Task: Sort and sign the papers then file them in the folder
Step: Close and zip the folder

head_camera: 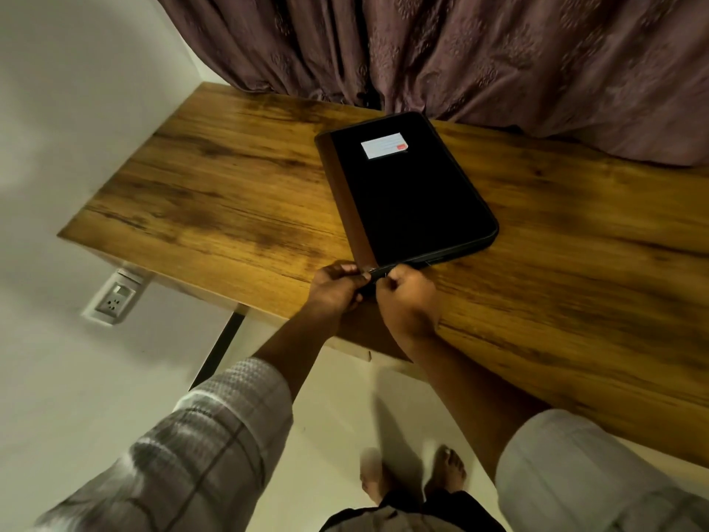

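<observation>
Head view, folder: the folder lies shut and flat on the desk, its near corner close to the near edge and its far end under the curtain.
Papers: none in sight, likely inside the folder.
Left hand: the left hand has its fingers curled, pinching the folder's near corner at the brown spine.
Right hand: the right hand has its fingers curled tight on what seems to be the zip pull. It is too small to be sure.
Risk, slide: a hard tug could drag the folder off the near edge if the left pinch slips.
Risk, snag: the zip may jam at the rounded corners.
Risk, curtain: the cloth could catch the cover as it opens.
Edges: the near edge is just below both hands.
Room: there is broad bare wood towards the left edge, and more to the right.
</observation>
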